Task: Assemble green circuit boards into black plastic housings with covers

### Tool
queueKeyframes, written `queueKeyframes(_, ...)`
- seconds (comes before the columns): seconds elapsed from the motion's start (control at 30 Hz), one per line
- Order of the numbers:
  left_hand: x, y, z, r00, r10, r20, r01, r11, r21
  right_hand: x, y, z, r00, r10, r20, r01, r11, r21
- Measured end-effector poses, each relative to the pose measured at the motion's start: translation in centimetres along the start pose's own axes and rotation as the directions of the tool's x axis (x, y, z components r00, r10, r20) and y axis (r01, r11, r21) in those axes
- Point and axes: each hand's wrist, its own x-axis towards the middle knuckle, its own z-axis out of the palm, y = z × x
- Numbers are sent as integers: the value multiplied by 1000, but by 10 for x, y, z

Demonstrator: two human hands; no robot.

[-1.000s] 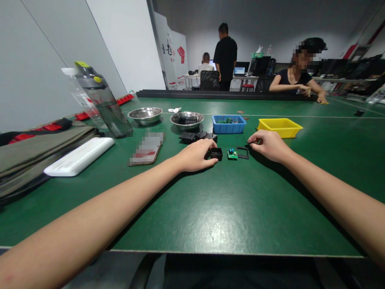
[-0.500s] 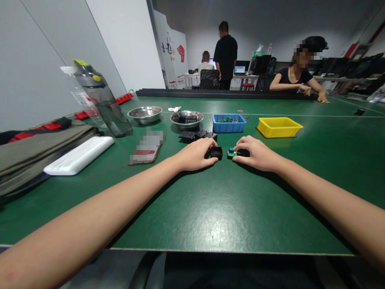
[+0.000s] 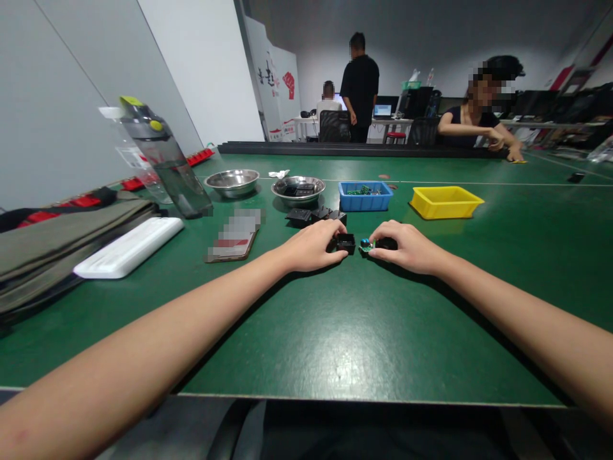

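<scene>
My left hand (image 3: 318,246) is closed on a small black plastic case (image 3: 345,243), its open side showing a hollow. To the right, my right hand (image 3: 405,247) pinches a small green circuit board (image 3: 366,248) with a blue component on it, between thumb and fingers. A narrow gap separates the board from the case. Under the right palm a dark shape shows; whether it is an object or shadow I cannot tell. Just behind the left hand lie several black plastic parts (image 3: 306,217).
A steel bowl (image 3: 233,191) stands beside another bowl (image 3: 282,198) of black parts. Farther right are a blue bin (image 3: 364,203) of circuit boards and a yellow bin (image 3: 445,213). A phone (image 3: 230,252), white power bank (image 3: 129,252), bottle (image 3: 179,185) and bag (image 3: 71,243) lie left. A person (image 3: 479,124) works opposite.
My right hand has shifted slightly left and down, bringing the circuit board nearer the black case and tilting it. The left hand stays nearly still.
</scene>
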Motion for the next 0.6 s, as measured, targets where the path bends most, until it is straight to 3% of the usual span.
queueKeyframes(0.37, 0, 0, -1, 1000, -12, 19, 12, 1000, 5, 0, -4, -3, 998, 49, -38, -49, 999, 9)
queueKeyframes(0.5, 0, 1, -2, 1000, 1, 8, -1, 1000, 17, -1, -5, -3, 986, 57, -154, -53, 998, 31)
queueKeyframes(0.6, 0, 6, -4, 993, 85, -77, -81, 995, 49, -2, -7, -4, 963, 13, -270, -13, 1000, 4)
